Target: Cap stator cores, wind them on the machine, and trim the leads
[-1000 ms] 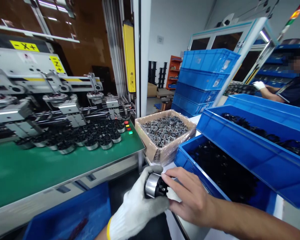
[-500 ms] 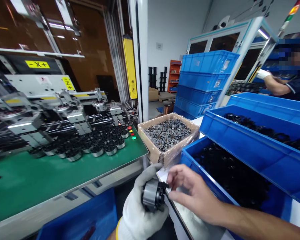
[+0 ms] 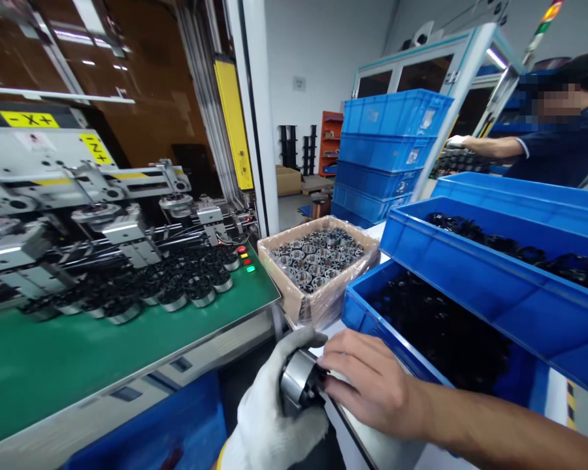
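Observation:
My left hand (image 3: 279, 405), in a white work glove, is wrapped around a metal stator core (image 3: 296, 378) held tilted low in the middle of the view. A black plastic end piece (image 3: 316, 385) sits on the core's right side. My bare right hand (image 3: 372, 385) has its fingertips closed against that end piece and partly hides it. Just beyond my hands stands a plastic-lined cardboard box (image 3: 318, 303) with several bare metal stator cores (image 3: 318, 254) in it. To the right, a blue bin (image 3: 362, 303) holds many black plastic parts (image 3: 436, 326).
Several stator cores with black ends (image 3: 171, 297) stand on the green worktop (image 3: 176, 333) at left, before a machine with clamps (image 3: 132, 235). Another blue bin (image 3: 470, 261) overlaps the nearer one. Blue crates (image 3: 387, 143) are stacked behind. A co-worker (image 3: 563, 143) is at far right.
My right hand has moved in from beside the stator core, and its fingers have closed onto the black end piece. The core has turned slightly in my left hand. The co-worker's arm reaches further left.

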{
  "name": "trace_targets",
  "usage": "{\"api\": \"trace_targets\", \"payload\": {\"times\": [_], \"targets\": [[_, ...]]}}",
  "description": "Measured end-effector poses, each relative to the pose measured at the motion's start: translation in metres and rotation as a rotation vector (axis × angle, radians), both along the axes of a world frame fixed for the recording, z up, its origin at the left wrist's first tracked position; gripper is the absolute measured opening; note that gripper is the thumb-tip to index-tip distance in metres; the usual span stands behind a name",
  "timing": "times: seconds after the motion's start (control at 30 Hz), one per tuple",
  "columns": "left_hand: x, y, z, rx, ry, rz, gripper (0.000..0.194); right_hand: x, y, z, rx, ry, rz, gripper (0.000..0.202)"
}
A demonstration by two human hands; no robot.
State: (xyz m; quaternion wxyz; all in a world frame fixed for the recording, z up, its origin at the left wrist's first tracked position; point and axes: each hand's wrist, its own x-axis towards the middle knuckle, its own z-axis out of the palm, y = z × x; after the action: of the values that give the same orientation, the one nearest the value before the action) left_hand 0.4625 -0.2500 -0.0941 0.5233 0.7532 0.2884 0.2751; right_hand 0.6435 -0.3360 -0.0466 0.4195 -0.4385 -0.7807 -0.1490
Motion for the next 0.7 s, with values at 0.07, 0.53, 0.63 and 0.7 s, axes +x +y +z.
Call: {"api": "trace_targets", "payload": {"times": [0.07, 0.53, 0.63, 0.7], "targets": [[-0.002, 0.001, -0.005, 0.038, -0.047, -0.002, 0.088, 0.000, 0.000, -0.001, 0.027, 0.009, -0.031, 0.006], [-0.002, 0.019, -0.012, -0.039, 0.002, -0.038, 0.076, 0.007, 0.007, 0.005, -0.017, 0.132, 0.023, 0.010], [0.015, 0.029, -0.015, -0.038, -0.020, -0.025, 0.062, 0.017, 0.005, 0.016, -0.094, 0.160, 0.039, 0.014], [0.034, 0.030, -0.011, -0.003, -0.042, -0.002, 0.053, 0.023, 0.002, 0.025, -0.090, 0.238, 0.034, 0.027]]}}
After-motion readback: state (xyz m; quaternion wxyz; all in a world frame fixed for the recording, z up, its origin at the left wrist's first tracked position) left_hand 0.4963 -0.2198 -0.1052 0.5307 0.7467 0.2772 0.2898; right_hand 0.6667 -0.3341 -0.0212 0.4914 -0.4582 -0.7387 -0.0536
